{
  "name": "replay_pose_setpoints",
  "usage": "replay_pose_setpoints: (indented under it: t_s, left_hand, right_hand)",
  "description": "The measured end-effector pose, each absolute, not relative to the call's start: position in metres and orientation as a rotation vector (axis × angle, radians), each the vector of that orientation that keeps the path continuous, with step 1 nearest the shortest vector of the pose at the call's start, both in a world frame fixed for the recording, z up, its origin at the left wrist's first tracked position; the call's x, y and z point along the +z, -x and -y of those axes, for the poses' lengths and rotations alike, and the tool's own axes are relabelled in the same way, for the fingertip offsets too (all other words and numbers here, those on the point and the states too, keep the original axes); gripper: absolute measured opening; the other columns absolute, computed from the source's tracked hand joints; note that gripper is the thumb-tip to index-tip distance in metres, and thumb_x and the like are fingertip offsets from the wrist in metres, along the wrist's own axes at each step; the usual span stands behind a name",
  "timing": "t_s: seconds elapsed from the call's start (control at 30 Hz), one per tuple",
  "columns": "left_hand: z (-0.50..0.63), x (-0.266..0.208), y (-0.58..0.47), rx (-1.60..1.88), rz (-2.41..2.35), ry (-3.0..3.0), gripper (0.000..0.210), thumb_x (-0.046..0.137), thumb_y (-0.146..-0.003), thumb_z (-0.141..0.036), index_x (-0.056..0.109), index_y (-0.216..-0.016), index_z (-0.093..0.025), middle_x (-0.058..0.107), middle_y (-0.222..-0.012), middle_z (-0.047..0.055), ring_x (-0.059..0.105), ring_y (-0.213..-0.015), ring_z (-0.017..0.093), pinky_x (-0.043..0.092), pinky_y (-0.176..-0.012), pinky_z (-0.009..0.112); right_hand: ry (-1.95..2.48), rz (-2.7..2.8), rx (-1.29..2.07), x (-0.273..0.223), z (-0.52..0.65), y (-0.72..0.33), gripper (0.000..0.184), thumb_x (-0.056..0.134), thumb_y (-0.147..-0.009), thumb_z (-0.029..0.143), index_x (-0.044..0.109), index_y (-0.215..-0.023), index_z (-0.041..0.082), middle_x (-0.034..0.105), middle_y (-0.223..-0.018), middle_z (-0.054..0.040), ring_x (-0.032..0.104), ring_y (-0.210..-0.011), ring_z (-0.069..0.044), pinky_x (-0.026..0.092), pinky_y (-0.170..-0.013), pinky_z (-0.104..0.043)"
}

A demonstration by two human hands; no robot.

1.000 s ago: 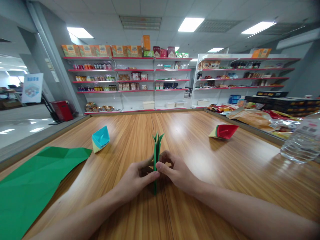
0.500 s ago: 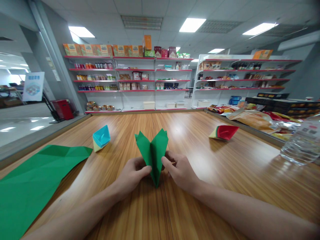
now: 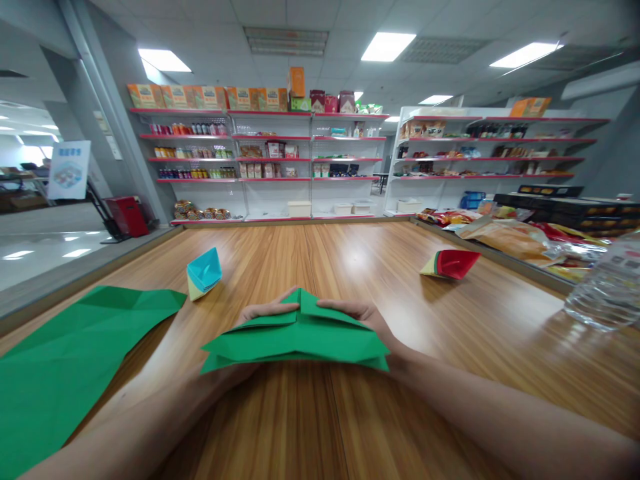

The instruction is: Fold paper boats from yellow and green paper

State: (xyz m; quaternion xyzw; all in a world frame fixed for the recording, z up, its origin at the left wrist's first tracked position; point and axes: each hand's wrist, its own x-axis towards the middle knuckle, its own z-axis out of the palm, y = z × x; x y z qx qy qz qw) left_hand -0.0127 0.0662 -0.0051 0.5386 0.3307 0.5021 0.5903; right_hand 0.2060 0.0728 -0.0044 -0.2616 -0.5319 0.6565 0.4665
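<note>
A folded piece of green paper (image 3: 297, 337) is held between my two hands above the wooden table. Its point faces away from me and its wide side, with layered flaps, spreads towards me. My left hand (image 3: 267, 310) grips the paper's left edge near the point, thumb on top. On the other side, my right hand (image 3: 363, 313) holds the right edge the same way. The paper hides most fingers of both hands. A larger creased green sheet (image 3: 85, 360) lies flat at the left. Beyond it stands a small blue and yellow paper boat (image 3: 205, 272).
A red and yellow paper boat (image 3: 453, 264) sits towards the right of the wooden table (image 3: 345, 250). At the right edge are a clear plastic bottle (image 3: 605, 293) and a pile of snack packets (image 3: 515, 240). Stocked shelves (image 3: 273, 157) stand behind the table.
The green folded paper has turned from standing with its point down to lying flatter, point away from me, opened wide. Both my hands have shifted to its far sides, thumbs now on top.
</note>
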Motion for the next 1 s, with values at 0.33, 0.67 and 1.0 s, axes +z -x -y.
replay_pose_setpoints:
  t_s: [0.33, 0.67, 1.0]
  left_hand:
    - [-0.061, 0.005, 0.018, 0.915, -0.711, -1.434, 0.032, 0.077, -0.055, -0.042, 0.075, -0.079, -0.02, 0.072, -0.088, 0.009, 0.061, -0.098, 0.035, 0.046, -0.085, 0.046]
    - [-0.081, 0.002, 0.018, 1.081, -0.744, -1.014, 0.05, 0.069, -0.073, -0.028, 0.057, -0.121, -0.019, 0.069, -0.105, 0.012, 0.065, -0.092, 0.027, 0.05, -0.081, 0.039]
    - [-0.068, -0.001, 0.007, 0.61, -0.891, -1.376, 0.028, 0.072, -0.069, -0.034, 0.07, -0.082, -0.01, 0.072, -0.08, 0.008, 0.065, -0.065, 0.018, 0.048, -0.06, 0.026]
  right_hand:
    - [0.847, 1.454, 1.554, -0.004, -0.075, -0.212, 0.015, 0.058, -0.062, 0.02, 0.071, -0.067, 0.013, 0.053, -0.049, 0.0006, 0.039, -0.047, -0.008, 0.026, -0.043, -0.021]
    - [0.892, 1.938, 1.073, -0.006, -0.078, -0.219, 0.016, 0.052, -0.078, 0.019, 0.067, -0.079, 0.015, 0.059, -0.069, -0.0021, 0.048, -0.06, -0.011, 0.034, -0.052, -0.023]
    - [0.813, 2.271, 0.762, 0.002, -0.064, -0.209, 0.024, 0.047, -0.08, 0.008, 0.068, -0.084, 0.017, 0.06, -0.07, -0.0014, 0.053, -0.061, -0.012, 0.04, -0.056, -0.023]
